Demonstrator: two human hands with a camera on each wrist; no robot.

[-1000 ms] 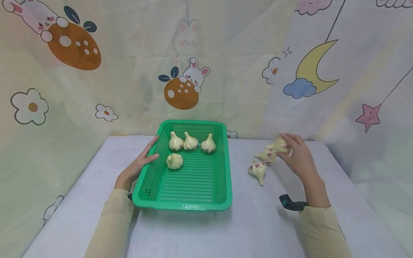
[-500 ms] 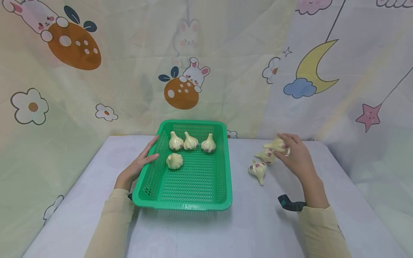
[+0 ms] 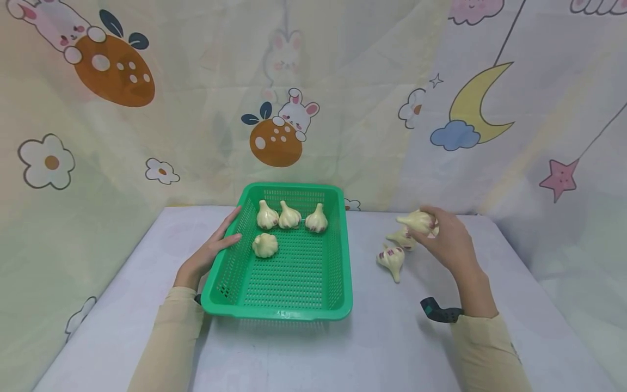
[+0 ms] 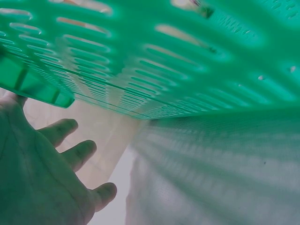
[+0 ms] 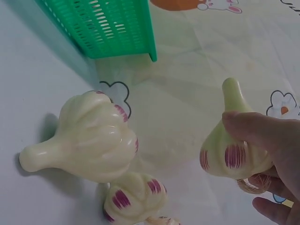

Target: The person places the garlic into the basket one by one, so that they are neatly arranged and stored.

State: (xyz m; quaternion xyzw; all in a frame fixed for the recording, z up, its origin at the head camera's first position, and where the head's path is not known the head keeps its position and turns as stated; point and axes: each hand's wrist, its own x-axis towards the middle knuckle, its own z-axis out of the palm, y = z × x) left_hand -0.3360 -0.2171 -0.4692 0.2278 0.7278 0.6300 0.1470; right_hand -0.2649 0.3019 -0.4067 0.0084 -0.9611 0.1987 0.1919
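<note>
My right hand (image 3: 453, 239) pinches a garlic bulb (image 3: 419, 221) between thumb and fingers, over the right part of the table. In the right wrist view the held bulb's stem points up, and purple streaks mark its side. Two more bulbs lie just beneath and left of this hand: one garlic bulb (image 3: 401, 238) partly covered by the hand, and another garlic bulb (image 3: 391, 261) nearer the front. My left hand (image 3: 206, 255) rests against the left rim of a green plastic basket (image 3: 276, 314). Its fingers are extended and spread beside the basket's slotted wall (image 4: 154, 75).
Several garlic bulbs sit inside the basket: a row at the back, including one garlic bulb (image 3: 316, 219) on the right, and a single garlic bulb (image 3: 265, 245) in front. Behind the white table (image 3: 392, 337) hangs a printed cloth (image 3: 352, 109).
My right hand has shifted slightly left with its garlic bulb, now overlapping more of the bulb behind it. The left hand and basket have stayed in place.
</note>
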